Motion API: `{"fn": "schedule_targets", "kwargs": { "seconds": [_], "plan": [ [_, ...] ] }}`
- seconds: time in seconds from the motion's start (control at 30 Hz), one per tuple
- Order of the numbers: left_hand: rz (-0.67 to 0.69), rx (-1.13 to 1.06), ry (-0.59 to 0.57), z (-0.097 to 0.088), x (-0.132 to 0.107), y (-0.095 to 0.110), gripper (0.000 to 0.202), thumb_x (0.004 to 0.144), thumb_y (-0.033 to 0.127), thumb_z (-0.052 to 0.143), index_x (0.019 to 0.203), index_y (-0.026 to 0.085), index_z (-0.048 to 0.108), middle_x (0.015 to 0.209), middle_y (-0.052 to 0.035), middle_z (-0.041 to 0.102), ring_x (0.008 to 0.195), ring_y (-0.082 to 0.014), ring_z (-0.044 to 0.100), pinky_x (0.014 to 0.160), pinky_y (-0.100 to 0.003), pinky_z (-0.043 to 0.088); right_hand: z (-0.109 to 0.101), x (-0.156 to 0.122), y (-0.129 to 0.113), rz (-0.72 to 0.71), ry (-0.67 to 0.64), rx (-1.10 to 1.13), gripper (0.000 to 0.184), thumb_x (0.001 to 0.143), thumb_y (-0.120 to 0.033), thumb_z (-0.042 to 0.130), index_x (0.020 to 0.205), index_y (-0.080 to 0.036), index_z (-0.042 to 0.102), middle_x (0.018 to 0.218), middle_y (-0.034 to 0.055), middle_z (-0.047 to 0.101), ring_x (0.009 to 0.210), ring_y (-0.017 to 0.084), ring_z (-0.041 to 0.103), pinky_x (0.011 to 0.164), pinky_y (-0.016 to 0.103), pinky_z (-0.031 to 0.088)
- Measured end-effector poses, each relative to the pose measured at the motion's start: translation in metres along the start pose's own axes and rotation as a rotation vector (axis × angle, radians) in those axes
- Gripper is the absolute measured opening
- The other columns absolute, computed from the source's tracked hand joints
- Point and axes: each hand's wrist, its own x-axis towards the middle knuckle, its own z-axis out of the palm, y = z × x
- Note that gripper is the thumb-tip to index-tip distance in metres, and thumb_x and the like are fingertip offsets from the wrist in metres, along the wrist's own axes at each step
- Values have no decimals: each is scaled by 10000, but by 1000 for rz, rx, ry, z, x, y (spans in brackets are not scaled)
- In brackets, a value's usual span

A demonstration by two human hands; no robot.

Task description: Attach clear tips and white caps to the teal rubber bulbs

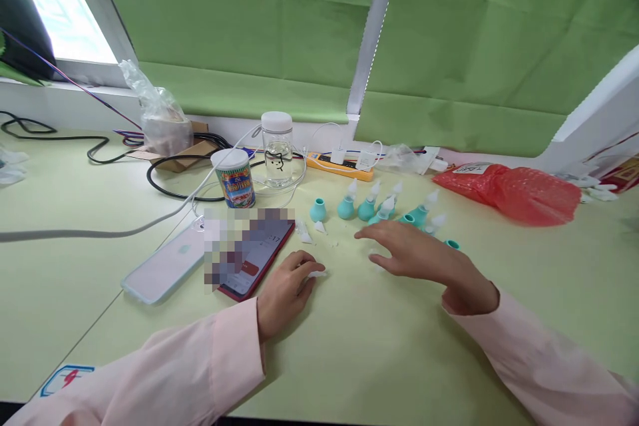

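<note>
My left hand [287, 289] rests on the pale green table [379, 346], fingers curled round a small clear white tip [316, 273]. My right hand [417, 258] reaches forward flat, fingers stretched, over the table just in front of a row of several teal rubber bulbs [367, 208], most with clear white nozzles. One teal bulb [317, 210] stands without a nozzle at the left of the row. Two loose white tips [304, 234] lie near it. Another teal piece [452, 244] shows beside my right wrist.
A red phone [259, 259] and a light blue phone [164, 269] lie left of my left hand. Behind stand a printed can [235, 178], a clear jar with a white lid [277, 150], an orange power strip [339, 166], cables and a red plastic bag [509, 190].
</note>
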Motion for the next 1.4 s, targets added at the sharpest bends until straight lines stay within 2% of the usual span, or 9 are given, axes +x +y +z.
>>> {"fn": "schedule_targets", "kwargs": {
  "seconds": [0.13, 0.33, 0.53, 0.73, 0.83, 0.97, 1.07, 1.2, 1.4],
  "plan": [
    [-7, -2, -5, -1, 0, 1, 256, 753, 84, 409, 933, 171, 569, 932, -84, 539, 852, -169, 544, 750, -307, 469, 3, -8, 17, 108, -249, -37, 398, 631, -102, 531, 1009, -228, 537, 963, 74, 592, 860, 245, 557, 639, 309, 447],
    [-26, 4, -6, -3, 1, 5, 242, 731, 99, 445, 918, 171, 582, 946, -88, 531, 869, -181, 545, 763, -321, 475, 14, -2, 26, 167, -347, -58, 396, 576, 3, 487, 899, -220, 540, 846, 50, 563, 754, 199, 543, 522, 238, 367],
    [-20, 32, 28, -5, 1, 9, 216, 734, 120, 467, 899, 186, 590, 981, -82, 514, 884, -184, 535, 777, -325, 469, 12, 1, 25, 116, -300, -25, 259, 623, -57, 507, 819, -217, 559, 789, 34, 554, 687, 169, 519, 508, 225, 328],
    [78, 45, 82, -7, 0, 11, 232, 781, 141, 457, 988, 184, 552, 1030, -86, 507, 973, -186, 480, 826, -324, 434, 7, 10, 14, -13, -116, 78, 226, 673, -42, 420, 707, -184, 592, 670, 25, 580, 650, 145, 519, 594, 249, 348],
    [117, 40, 68, -7, 0, 11, 235, 786, 143, 456, 1002, 182, 542, 1024, -86, 529, 959, -186, 482, 812, -325, 439, 14, 14, 8, -62, -101, 145, 248, 671, -52, 434, 817, -178, 590, 741, 33, 600, 691, 153, 531, 636, 266, 369],
    [111, 44, 24, -6, 1, 9, 230, 766, 123, 451, 964, 174, 556, 957, -90, 569, 903, -194, 504, 762, -335, 465, 25, 18, -2, -104, -58, 216, 358, 683, -93, 467, 1027, -183, 507, 894, 52, 573, 778, 169, 529, 660, 279, 404],
    [95, 71, -26, -4, 1, 7, 225, 758, 98, 431, 911, 170, 580, 969, -105, 564, 909, -209, 505, 744, -348, 474, 35, 23, -12, -79, 7, 215, 393, 721, -122, 459, 1108, -186, 456, 979, 72, 528, 818, 176, 521, 660, 281, 426],
    [66, 114, -32, -4, 0, 7, 250, 752, 89, 429, 929, 182, 580, 1007, -105, 532, 935, -215, 489, 759, -362, 468, 48, 30, -20, 23, 73, 81, 376, 790, -144, 406, 1159, -211, 434, 1055, 105, 469, 923, 219, 478, 686, 324, 430],
    [52, 172, -109, -7, 1, 10, 332, 743, 103, 451, 1053, 196, 523, 1102, -100, 493, 1014, -244, 428, 829, -412, 423, 51, 32, -20, 14, 14, 120, 219, 834, -169, 368, 957, -176, 549, 962, 94, 495, 864, 192, 491, 648, 290, 423]
  ]
}}
